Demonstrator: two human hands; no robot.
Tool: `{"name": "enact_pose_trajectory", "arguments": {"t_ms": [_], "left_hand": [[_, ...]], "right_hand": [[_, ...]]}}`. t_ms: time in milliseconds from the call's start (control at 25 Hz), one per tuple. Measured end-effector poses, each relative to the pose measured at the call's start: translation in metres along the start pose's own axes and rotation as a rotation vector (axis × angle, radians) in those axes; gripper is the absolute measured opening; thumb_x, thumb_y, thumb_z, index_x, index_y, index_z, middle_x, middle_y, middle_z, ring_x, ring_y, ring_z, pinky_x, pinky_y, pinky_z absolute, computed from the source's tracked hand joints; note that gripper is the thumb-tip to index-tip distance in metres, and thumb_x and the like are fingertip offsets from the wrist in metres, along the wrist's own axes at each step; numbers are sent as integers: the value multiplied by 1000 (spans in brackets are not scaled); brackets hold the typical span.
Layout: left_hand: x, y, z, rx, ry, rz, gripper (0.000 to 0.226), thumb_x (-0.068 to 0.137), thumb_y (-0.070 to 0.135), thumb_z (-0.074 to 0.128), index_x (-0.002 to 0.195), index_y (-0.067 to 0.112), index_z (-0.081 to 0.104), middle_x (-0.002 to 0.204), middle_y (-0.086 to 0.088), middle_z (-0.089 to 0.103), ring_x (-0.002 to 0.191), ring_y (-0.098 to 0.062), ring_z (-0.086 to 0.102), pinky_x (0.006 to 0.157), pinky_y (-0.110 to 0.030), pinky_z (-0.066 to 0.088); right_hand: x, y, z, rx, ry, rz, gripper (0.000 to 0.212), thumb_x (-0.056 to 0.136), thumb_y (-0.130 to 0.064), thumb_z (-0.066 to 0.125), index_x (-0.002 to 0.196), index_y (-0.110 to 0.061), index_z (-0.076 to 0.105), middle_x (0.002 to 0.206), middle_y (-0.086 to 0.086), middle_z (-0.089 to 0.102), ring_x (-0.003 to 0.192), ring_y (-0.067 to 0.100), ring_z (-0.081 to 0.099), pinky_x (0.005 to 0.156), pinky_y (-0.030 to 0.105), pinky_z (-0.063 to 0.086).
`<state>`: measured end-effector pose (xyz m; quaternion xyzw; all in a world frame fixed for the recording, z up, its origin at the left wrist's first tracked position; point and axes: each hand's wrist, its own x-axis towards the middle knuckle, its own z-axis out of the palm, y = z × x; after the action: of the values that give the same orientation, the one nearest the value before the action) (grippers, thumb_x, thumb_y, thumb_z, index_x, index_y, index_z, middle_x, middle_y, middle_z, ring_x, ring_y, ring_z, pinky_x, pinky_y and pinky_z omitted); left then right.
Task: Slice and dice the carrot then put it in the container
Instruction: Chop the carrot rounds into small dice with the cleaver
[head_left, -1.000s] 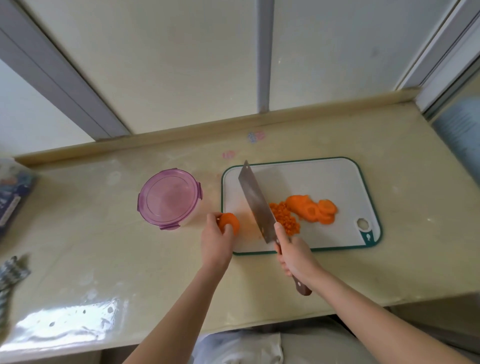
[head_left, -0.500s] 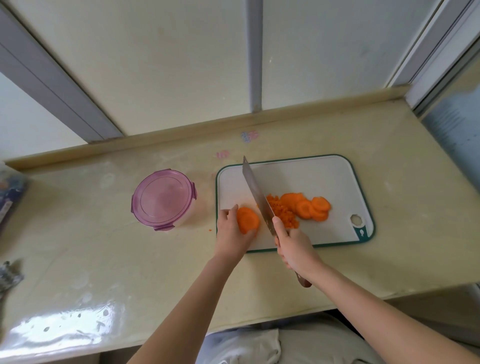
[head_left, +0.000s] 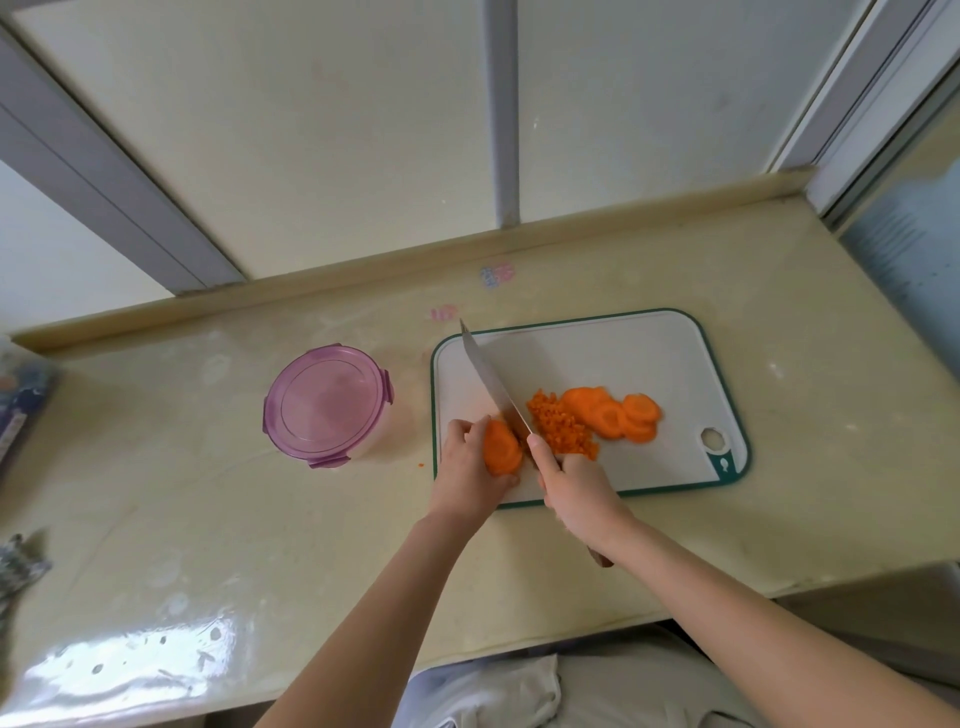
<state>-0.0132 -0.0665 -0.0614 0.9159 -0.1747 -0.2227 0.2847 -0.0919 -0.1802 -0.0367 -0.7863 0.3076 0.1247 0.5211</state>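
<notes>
Head view: left hand holds carrot beside knife near board's front-left edge

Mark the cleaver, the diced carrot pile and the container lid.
cleaver (head_left: 493, 384): head view, middle of blade.
diced carrot pile (head_left: 558, 428): head view, centre of heap.
container lid (head_left: 326, 402): head view, middle of purple top.
</notes>
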Motion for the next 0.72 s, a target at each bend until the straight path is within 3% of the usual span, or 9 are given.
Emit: {"name": "enact_pose_trajectory", "arguments": {"t_ms": [200, 480, 600, 720], "left_hand": [[1, 2, -1, -40, 69, 16, 49, 84, 20, 65, 129, 13, 47, 115, -6, 40, 105, -24, 52, 84, -21, 37], [-1, 3, 1, -49, 56, -71, 68, 79, 31, 71, 136, 12, 38, 127, -6, 39, 116, -22, 46, 95, -31, 40], [-1, 5, -1, -138, 105, -99, 56, 88, 28, 62, 137, 11, 42, 126, -6, 43, 109, -21, 52, 92, -24, 40], [2, 6, -1, -180, 162, -123, 36, 88, 16, 62, 123, 9, 56, 115, -8, 49, 100, -22, 55, 84, -18, 37]], "right_hand": [[6, 4, 2, 76, -8, 50, 61, 95, -61, 30, 58, -13, 42, 49, 1, 39, 45, 16, 36, 48, 29, 27], [-1, 0, -9, 124, 10, 67, 61, 95, -60, 31, 60, -12, 45, 46, -2, 42, 41, 14, 38, 47, 28, 29], [-7, -3, -18, 164, 7, 96, 59, 96, -59, 32, 60, -14, 43, 43, -6, 40, 33, 8, 35, 39, 22, 27], [-12, -5, -20, 152, -12, 113, 58, 96, -58, 31, 61, -14, 42, 42, -6, 37, 32, 9, 33, 35, 19, 26]]}}
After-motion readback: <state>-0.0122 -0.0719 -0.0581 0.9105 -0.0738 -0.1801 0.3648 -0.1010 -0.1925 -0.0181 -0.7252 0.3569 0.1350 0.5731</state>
